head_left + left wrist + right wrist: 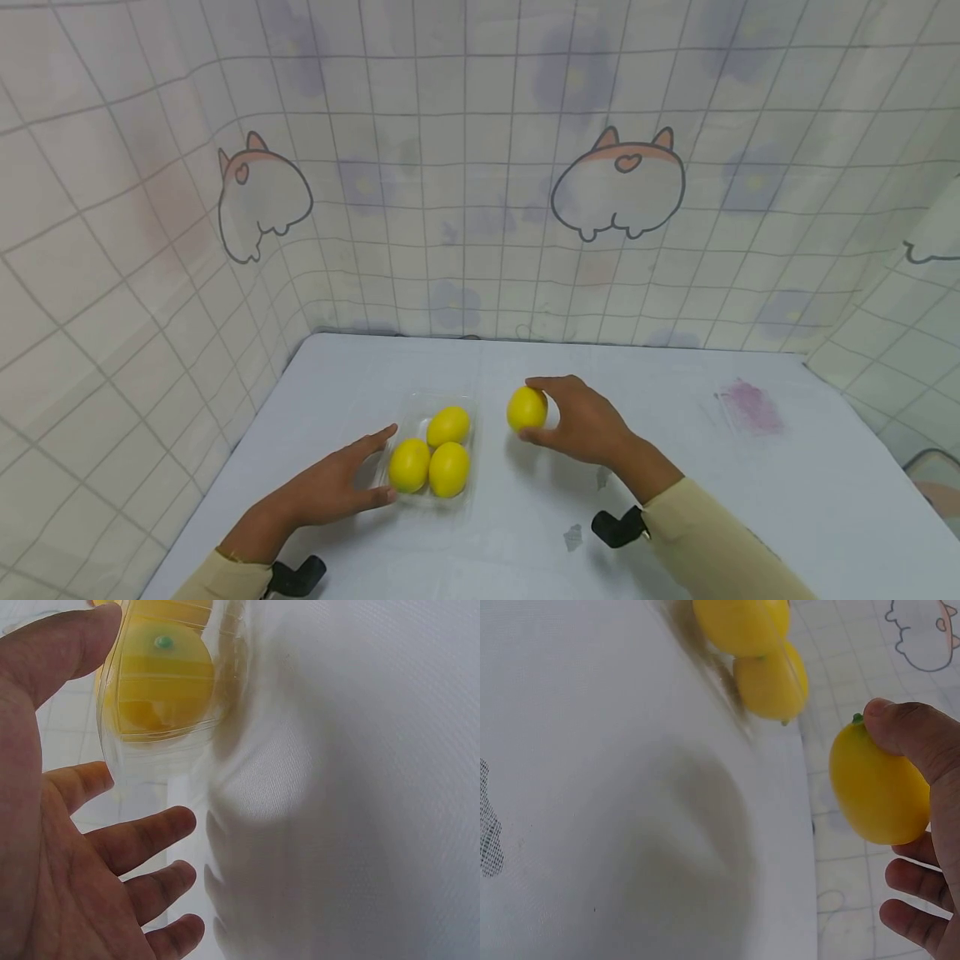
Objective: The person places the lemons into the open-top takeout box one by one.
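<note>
Above the table, my right hand (588, 419) pinches a yellow lemon (527, 409) between thumb and fingers. The right wrist view shows a green tip on this lemon (877, 784), close to the thumb. A clear plastic container (472, 492) to the left holds three more lemons (449, 469). Around the container's left side, my left hand (330, 487) spreads its thumb and fingers. In the left wrist view its thumb overlaps the container's edge (112, 754); whether they touch I cannot tell. The other fingers (150, 836) are extended and hold nothing.
A white cloth covers the table (525, 542). A pink stain (750, 407) marks its right part, and small grey patches (573, 537) show near the front. Checked curtains (465, 167) with animal drawings hang behind and at both sides.
</note>
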`<act>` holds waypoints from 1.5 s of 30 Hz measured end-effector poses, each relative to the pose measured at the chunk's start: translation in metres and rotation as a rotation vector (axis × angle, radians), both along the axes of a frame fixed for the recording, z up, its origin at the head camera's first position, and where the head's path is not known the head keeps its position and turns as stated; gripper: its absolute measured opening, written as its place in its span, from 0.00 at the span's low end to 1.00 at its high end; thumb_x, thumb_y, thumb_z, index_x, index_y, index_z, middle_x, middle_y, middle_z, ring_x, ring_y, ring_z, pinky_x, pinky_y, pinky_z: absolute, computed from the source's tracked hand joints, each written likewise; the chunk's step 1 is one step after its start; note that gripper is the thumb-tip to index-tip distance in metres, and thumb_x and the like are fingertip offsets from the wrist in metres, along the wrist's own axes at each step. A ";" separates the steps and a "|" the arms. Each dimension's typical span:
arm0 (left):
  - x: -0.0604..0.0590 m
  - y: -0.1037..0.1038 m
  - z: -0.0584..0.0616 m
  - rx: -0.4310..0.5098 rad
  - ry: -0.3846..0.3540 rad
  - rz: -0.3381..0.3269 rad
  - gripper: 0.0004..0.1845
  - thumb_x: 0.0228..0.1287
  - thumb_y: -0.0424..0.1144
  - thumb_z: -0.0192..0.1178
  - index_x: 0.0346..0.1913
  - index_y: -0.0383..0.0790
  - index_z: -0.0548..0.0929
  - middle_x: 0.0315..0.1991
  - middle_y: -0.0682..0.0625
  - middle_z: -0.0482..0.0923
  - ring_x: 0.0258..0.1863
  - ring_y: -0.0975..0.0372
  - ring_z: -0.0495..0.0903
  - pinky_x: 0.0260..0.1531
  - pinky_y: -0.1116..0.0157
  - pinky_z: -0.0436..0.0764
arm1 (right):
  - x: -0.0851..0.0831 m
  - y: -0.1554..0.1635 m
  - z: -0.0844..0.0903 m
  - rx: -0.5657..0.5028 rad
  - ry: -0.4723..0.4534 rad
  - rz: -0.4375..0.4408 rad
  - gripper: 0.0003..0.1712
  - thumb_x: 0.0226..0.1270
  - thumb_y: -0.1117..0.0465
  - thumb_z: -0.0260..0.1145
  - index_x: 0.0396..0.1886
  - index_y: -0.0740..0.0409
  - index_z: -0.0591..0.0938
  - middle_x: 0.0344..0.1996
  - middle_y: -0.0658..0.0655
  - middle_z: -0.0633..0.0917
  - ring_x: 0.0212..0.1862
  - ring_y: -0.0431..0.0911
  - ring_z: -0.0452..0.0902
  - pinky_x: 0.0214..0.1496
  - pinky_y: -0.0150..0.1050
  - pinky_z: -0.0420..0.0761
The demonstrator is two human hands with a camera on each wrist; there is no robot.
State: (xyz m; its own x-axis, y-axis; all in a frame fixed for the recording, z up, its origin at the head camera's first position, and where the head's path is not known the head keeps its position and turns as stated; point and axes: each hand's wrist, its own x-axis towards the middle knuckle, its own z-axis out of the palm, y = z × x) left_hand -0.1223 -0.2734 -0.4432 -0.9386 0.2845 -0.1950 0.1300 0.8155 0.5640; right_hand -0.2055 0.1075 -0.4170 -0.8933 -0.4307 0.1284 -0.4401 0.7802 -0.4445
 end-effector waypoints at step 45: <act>0.001 0.000 0.002 0.004 -0.023 0.014 0.52 0.59 0.68 0.68 0.82 0.57 0.57 0.78 0.45 0.61 0.76 0.45 0.59 0.70 0.36 0.60 | -0.004 -0.052 -0.001 0.028 -0.027 0.103 0.46 0.58 0.34 0.75 0.73 0.46 0.75 0.66 0.48 0.79 0.66 0.48 0.73 0.67 0.50 0.75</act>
State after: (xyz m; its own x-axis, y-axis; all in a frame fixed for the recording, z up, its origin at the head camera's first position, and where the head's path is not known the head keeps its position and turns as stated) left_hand -0.1214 -0.2730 -0.4415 -0.9378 0.2723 -0.2151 0.1059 0.8148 0.5699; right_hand -0.2098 0.0552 -0.4176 -0.8469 -0.5239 0.0914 -0.5070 0.7435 -0.4361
